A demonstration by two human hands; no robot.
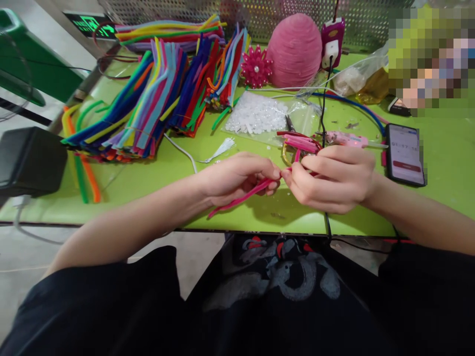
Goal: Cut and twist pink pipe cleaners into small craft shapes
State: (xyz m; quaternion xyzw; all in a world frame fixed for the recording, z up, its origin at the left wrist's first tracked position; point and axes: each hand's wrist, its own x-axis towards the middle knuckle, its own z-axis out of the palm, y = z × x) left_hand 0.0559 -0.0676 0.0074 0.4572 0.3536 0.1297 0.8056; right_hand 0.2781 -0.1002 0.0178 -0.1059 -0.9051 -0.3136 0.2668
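Observation:
Between my two hands, above the front of the green table, is a pink pipe cleaner point(243, 200). My left hand point(241, 178) is closed on it, thumb and finger pinching near its middle, and a length trails down to the left. Close beside it, my right hand point(330, 178) pinches the pipe cleaner's other part, fingertips almost touching the left ones. Just behind the right hand lie short pink pipe cleaner pieces point(300, 142). A pink glue gun point(345, 139) rests past the right knuckles, partly hidden by the hand.
Bundles of coloured pipe cleaners point(148, 99) fill the back left. A bag of white beads point(256, 113), a pink wound ball point(296, 49) and a pink flower point(257, 66) stand behind. A phone point(404, 153) lies right; a black cord point(324, 109) crosses the table. A black box point(31, 160) is left.

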